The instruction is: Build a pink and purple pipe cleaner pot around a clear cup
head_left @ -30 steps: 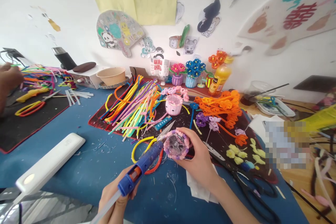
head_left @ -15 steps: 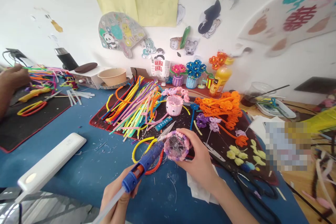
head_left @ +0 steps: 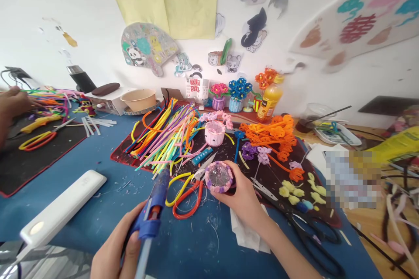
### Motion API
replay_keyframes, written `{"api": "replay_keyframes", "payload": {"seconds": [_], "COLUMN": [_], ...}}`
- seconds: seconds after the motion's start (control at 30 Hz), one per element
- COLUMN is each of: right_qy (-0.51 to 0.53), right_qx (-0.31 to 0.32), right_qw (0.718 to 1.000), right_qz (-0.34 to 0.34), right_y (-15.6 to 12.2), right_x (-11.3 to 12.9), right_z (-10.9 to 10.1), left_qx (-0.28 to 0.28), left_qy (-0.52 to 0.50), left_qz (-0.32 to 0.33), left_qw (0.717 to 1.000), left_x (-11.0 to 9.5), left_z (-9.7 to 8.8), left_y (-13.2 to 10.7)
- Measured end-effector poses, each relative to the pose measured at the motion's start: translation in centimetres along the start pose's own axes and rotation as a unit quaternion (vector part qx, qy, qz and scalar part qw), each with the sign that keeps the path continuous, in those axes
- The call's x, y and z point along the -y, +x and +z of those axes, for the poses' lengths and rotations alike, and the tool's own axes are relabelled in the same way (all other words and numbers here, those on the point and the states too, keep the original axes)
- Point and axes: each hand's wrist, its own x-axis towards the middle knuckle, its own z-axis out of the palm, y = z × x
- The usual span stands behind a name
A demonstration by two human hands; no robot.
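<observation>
Down near the front edge of the blue surface [head_left: 108, 163], the left hand [head_left: 113, 250] has its fingers wrapped round the grip of a blue glue gun [head_left: 153, 207], whose nozzle points away toward a heap of coloured pipe cleaners [head_left: 166, 135]. The right hand [head_left: 244, 196] holds a small clear cup [head_left: 218, 176] ringed with pink and purple fuzz, fingers clamped on its far side, one round end turned to the camera, just over the near edge of a black mat [head_left: 271, 178] and apart from the nozzle. Red-handled scissors [head_left: 188, 194] lie between the two. At the wall a white bottle [head_left: 194, 88] bears large red characters, too blurred to read, and an orange bottle [head_left: 269, 98] has a dark label with print that cannot be made out. A blue strip [head_left: 202, 156] on the mat carries small white print, also unreadable. High on the wall a fan-shaped paper shows a big red double-happiness character [head_left: 355, 28]. Far left, another person's hand [head_left: 13, 102] rests among more pipe cleaners
</observation>
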Motion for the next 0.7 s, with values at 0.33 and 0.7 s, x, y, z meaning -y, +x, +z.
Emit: {"api": "replay_keyframes", "payload": {"seconds": [0.33, 0.7], "right_qy": [-0.170, -0.349], "right_qx": [-0.017, -0.028], "right_qw": [0.985, 0.934], "right_qz": [0.008, 0.071], "right_y": [-0.1, -0.8], "right_x": [-0.5, 0.2], "right_z": [-3.1, -6.1], "left_qx": [-0.142, -0.092], "left_qy": [0.303, 0.404], "left_qz": [0.008, -0.040], "left_qw": [0.942, 0.909], "left_x": [1.4, 2.3], "left_z": [2.3, 2.9], "left_y": [1.0, 3.3]}}
